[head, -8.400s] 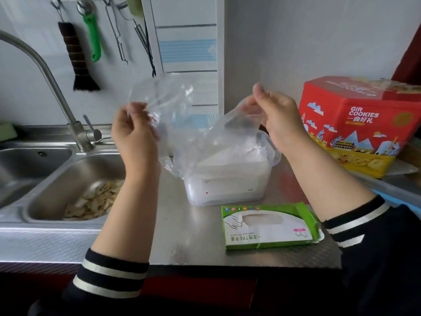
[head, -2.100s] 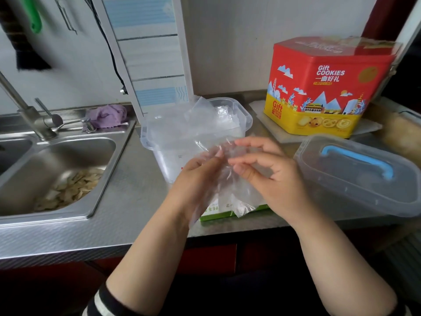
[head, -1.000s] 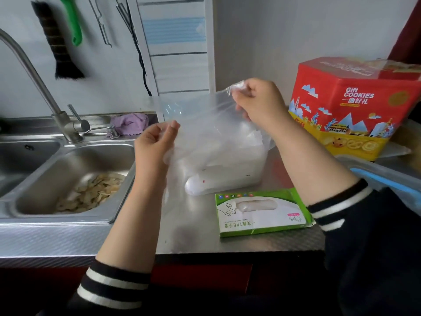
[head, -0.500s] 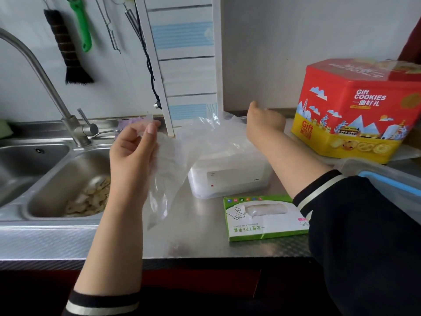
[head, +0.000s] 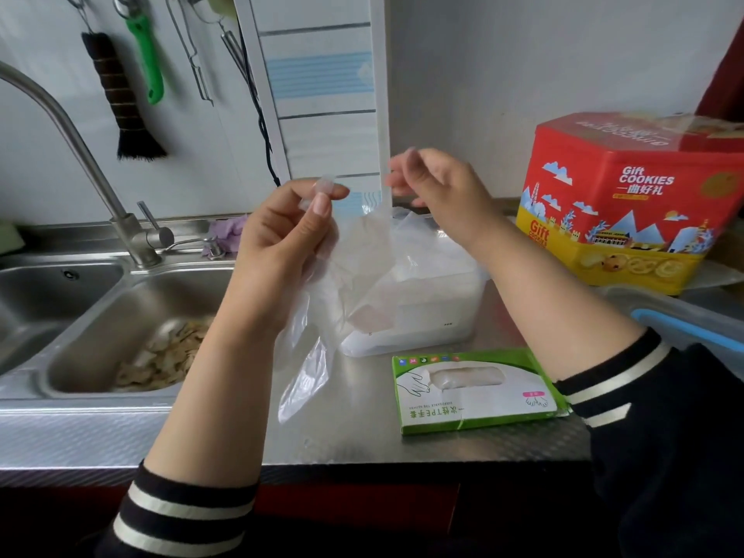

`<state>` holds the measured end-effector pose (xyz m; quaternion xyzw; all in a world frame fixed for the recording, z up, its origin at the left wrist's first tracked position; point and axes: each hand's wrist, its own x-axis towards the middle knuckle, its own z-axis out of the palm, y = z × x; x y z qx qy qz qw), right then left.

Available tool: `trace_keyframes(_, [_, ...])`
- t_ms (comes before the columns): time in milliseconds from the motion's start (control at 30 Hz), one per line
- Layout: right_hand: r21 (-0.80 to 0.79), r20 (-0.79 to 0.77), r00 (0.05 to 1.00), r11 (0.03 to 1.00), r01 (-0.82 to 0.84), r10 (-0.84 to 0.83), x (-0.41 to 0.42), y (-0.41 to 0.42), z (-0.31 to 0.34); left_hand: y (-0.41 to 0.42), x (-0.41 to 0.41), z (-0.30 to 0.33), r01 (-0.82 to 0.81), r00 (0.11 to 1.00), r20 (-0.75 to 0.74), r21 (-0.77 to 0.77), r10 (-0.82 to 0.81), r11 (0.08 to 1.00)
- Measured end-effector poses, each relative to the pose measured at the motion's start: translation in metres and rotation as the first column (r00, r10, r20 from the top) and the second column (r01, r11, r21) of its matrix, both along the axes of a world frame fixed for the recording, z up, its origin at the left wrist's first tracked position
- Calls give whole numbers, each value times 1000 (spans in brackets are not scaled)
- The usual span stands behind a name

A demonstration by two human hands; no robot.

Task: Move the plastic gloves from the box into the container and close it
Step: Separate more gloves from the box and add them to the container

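Observation:
My left hand [head: 277, 243] pinches the top edge of a clear plastic glove [head: 322, 316] between thumb and fingertips; the glove hangs down in front of the counter. My right hand [head: 435, 187] is raised beside it with fingers curled, and it seems to pinch the glove's other top edge. Behind the glove stands the open clear container [head: 426, 316] with more crumpled gloves inside. The green and white glove box [head: 475, 390] lies flat on the steel counter, near my right forearm. The container's lid [head: 684, 320], clear with a blue handle, lies at the right edge.
A steel sink [head: 120, 316] with food scraps is at the left, with a tall faucet [head: 80, 155]. A red and yellow cookie tin [head: 628, 199] stands at the back right. A brush [head: 120, 98] and utensils hang on the wall. A purple cloth [head: 229, 231] lies behind the sink.
My right hand has come back from over the container and risen to the glove's top edge. My left hand has lifted the glove higher and moved it toward the middle.

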<state>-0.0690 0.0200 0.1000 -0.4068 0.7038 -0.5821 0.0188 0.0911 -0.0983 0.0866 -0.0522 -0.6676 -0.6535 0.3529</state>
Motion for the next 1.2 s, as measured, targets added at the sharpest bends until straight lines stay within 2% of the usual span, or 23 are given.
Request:
trace_keyframes(33, [-12,139,978,987,-157,158,6,1,1,0,-3,2,17,1000,-8,-13,-17,1000])
trace_keyframes(100, [-3,280,910,948,-319,307,13,4,1,-3,-12,5,47,999,-17,-58,-48,997])
trace_keyframes(167, [-29,290,912,956,-293,288,10,7,0,-12,-21,8,21,1000,-4,-152,-22,988])
trace_keyframes(200, [-51,278,930,971,-234,239,9,9,1,-18,-26,11,-36,999,17,-246,42,969])
trace_keyframes(233, [-63,262,948,984,-167,178,5,9,2,-27,-32,15,-115,989,45,-378,142,919])
trace_keyframes(267, [-51,232,967,994,-98,107,0,9,2,-36,-40,19,-187,963,70,-525,261,830])
trace_keyframes(300, [-15,187,982,1000,-26,28,-6,8,2,-44,-48,22,-226,924,90,-653,370,723])
trace_keyframes(367, [95,65,990,988,119,-126,-20,4,-1,-56,-64,26,-234,851,95,-812,516,535])
trace_keyframes(467, [240,-183,938,912,333,-295,-36,-1,-12,-62,-86,22,-190,784,80,-913,616,361])
trace_keyframes(533, [334,-298,900,849,409,-317,-44,-1,-17,-63,-94,15,-173,759,38,-951,650,258])
trace_keyframes(600, [404,-380,871,791,460,-312,-51,0,-21,-58,-94,8,-270,731,-106,-952,674,143])
trace_keyframes(633, [425,-416,856,767,481,-307,-54,1,-23,-52,-91,5,-346,716,-180,-930,674,120])
trace_keyframes(667, [442,-445,845,748,495,-296,-57,2,-25,-46,-89,2,-394,716,-214,-910,665,132])
trace_keyframes(700, [465,-466,838,727,505,-283,-59,3,-27,-40,-87,0,-378,740,-186,-910,646,172])
trace_keyframes(767, [518,-508,823,674,527,-253,-64,3,-30,-31,-87,-8,-130,788,54,-959,614,251])
trace_keyframes(833, [562,-554,800,606,564,-231,-65,3,-29,-30,-92,-14,175,723,312,-946,617,273])
trace_keyframes(867, [557,-597,769,570,604,-231,-64,2,-30,-32,-94,-17,272,676,399,-917,620,292])
trace_keyframes(933, [442,-714,640,526,727,-285,-60,5,-28,-36,-99,-21,350,627,483,-876,611,333])
trace_keyframes(1000, [263,-786,516,571,777,-341,-49,10,-26,-39,-106,-27,371,618,515,-857,594,357])
trace_keyframes(1033, [239,-785,521,610,755,-337,-41,11,-24,-39,-108,-28,378,619,523,-852,585,363])
trace_keyframes(1067, [277,-764,567,638,719,-307,-35,12,-23,-39,-111,-30,381,622,529,-849,577,366])
trace_keyframes(1133, [522,-633,754,620,585,-179,-25,8,-23,-38,-116,-31,378,628,534,-845,566,379])
trace_keyframes(1200, [762,-361,930,553,336,-66,-23,6,-22,-37,-122,-30,376,626,545,-838,558,396])
